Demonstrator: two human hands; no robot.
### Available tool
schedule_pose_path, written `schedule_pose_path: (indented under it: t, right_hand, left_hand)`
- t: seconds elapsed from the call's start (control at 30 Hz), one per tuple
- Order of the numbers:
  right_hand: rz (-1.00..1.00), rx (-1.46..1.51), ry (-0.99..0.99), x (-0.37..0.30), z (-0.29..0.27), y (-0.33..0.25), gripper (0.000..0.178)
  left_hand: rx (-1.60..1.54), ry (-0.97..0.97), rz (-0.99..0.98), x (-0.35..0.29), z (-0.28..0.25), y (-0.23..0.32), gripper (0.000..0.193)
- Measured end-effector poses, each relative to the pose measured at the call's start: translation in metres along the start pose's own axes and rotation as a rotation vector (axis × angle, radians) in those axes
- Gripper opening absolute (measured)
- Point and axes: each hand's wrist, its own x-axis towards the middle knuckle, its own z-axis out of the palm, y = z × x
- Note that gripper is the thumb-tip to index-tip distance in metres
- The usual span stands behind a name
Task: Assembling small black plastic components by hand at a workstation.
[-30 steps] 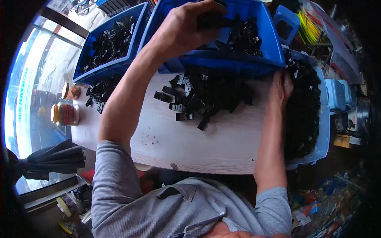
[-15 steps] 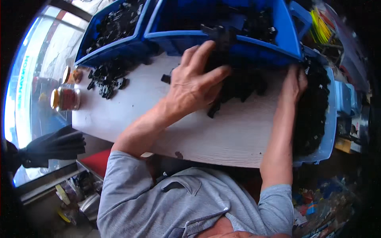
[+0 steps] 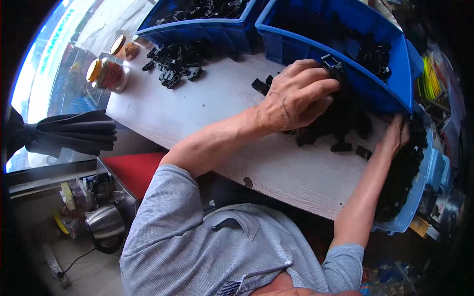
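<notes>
Head view, table room: the pale table (image 3: 281, 160) is showing a wide bare stretch along its near edge and across its left half; a blue bin (image 3: 286, 47) is crowding the far edge, and a pale-blue tub (image 3: 416, 200) is sitting right beside the right edge
Black parts: the loose pile (image 3: 328, 129) is looking small, chunky and dark, blurring together mostly; it's lying toward the table's far right, spilling out from the bin's front
Left hand: the left hand (image 3: 298, 96) is curling half-closed over the pile's left side, parts showing just past the fingertips; can't tell if it's gripping any
Right hand: the right hand (image 3: 394, 135) is reaching to the bin's near-right corner, fingers mostly hiding, so can't tell their spread or hold
</notes>
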Motion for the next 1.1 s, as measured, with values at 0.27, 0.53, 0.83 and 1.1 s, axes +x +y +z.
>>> schedule_pose_path:
  t: [0.27, 0.53, 0.83, 1.1]
  right_hand:
    - [-0.145, -0.233, 0.027, -0.003, -0.002, 0.001, 0.040]
    - [-0.172, -0.219, 0.029, -0.013, 0.008, -0.016, 0.041]
    - [-0.142, -0.253, -0.048, 0.005, -0.003, -0.007, 0.043]
    - [-0.155, -0.146, -0.065, 0.018, -0.008, 0.003, 0.037]
  left_hand:
    - [-0.812, 0.237, -0.761, -0.010, -0.038, 0.017, 0.025]
    - [-1.229, 0.421, -1.127, -0.047, -0.076, 0.019, 0.026]
    - [-0.327, 0.120, -0.786, -0.089, -0.092, 0.052, 0.031]
    - [0.285, -0.062, -0.550, -0.115, -0.141, 0.040, 0.042]
